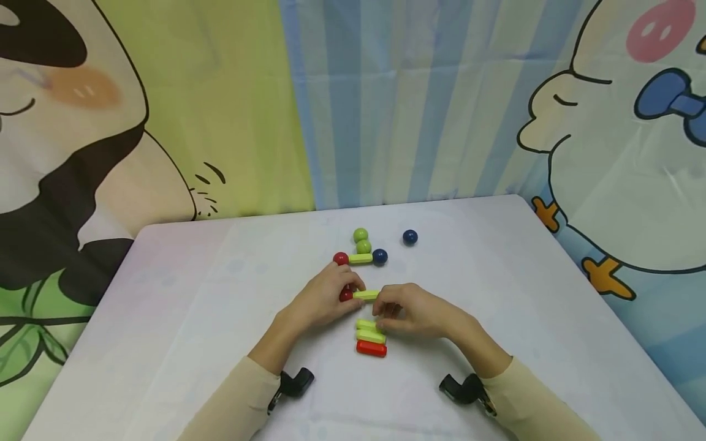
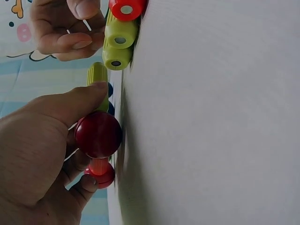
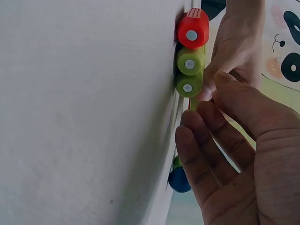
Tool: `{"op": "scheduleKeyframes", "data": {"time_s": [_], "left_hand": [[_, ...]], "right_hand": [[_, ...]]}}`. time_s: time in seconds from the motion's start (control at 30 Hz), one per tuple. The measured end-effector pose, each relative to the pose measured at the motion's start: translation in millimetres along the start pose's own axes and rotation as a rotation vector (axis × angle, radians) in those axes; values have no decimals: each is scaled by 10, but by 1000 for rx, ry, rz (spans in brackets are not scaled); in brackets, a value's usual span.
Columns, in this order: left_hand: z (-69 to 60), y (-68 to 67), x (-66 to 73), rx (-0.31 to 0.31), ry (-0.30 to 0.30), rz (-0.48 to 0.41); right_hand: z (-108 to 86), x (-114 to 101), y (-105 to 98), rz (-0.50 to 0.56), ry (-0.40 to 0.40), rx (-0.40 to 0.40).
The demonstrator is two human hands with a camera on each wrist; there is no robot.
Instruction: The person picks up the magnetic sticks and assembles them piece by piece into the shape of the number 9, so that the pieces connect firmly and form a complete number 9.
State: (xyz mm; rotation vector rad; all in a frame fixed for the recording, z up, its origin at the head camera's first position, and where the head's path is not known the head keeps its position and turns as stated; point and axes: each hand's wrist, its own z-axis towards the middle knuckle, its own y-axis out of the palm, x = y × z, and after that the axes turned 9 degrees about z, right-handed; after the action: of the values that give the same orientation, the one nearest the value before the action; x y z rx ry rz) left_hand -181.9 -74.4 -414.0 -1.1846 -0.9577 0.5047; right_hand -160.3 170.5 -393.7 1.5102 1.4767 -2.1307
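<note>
- The white table point(image 1: 220, 343) is bearing every piece, its flat top presumably keeping them within reach.
- The left hand point(image 1: 330, 295) is pinching the near bar point(image 2: 97, 75) beside its red ball point(image 2: 98, 134), probably to steady that joint.
- The right hand point(image 1: 418, 311) is hovering by the loose bars point(image 1: 371, 336), its fingers softly bent and grasping nothing; whether a fingertip is touching one is hard to tell.
- Those bars, two yellow and one red, are lying side by side nearest the person, likely for easy picking.
- The far bar point(image 1: 361, 259) is lying between another red ball point(image 1: 340, 258) and a blue ball point(image 1: 379, 256), seemingly joined.
- Two green balls point(image 1: 360, 235) are sitting just beyond it; a second blue ball point(image 1: 410, 237) is resting apart.
</note>
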Motion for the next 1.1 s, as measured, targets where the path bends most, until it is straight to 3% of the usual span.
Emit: {"op": "scheduleKeyframes", "data": {"time_s": [0.33, 0.8, 1.1], "left_hand": [[-16, -47, -68, 22, 8, 15], [23, 30, -57, 26, 66, -25], [39, -5, -89, 3, 70, 19]], "right_hand": [[43, -19, 67, -29, -18, -27], [81, -10, 133, -99, 30, -55], [152, -24, 159, -94, 15, -74]]}}
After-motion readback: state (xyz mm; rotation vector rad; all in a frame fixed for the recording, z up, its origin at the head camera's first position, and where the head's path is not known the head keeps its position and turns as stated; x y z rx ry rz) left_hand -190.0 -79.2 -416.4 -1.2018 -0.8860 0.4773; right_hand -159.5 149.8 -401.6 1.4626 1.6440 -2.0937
